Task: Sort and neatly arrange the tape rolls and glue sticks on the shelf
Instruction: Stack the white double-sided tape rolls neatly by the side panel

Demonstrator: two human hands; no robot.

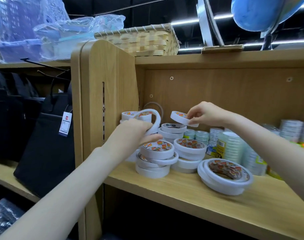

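Observation:
Several stacks of white tape rolls (156,158) with red and yellow labels stand on the wooden shelf (191,191). My left hand (132,134) grips a large thin white tape roll (154,118), held upright above the left stacks. My right hand (205,114) pinches a smaller white tape roll (179,117), tilted in the air over a back stack (173,129). Two wide flat rolls (224,177) lie at the shelf's front right. No glue sticks are clearly visible.
Clear tape rolls (234,144) in packs fill the shelf's right side, with more silver packs (291,129) behind. A wooden side panel (104,94) stands to the left. Black bags (44,144) hang beyond it. A woven basket (139,38) sits on top.

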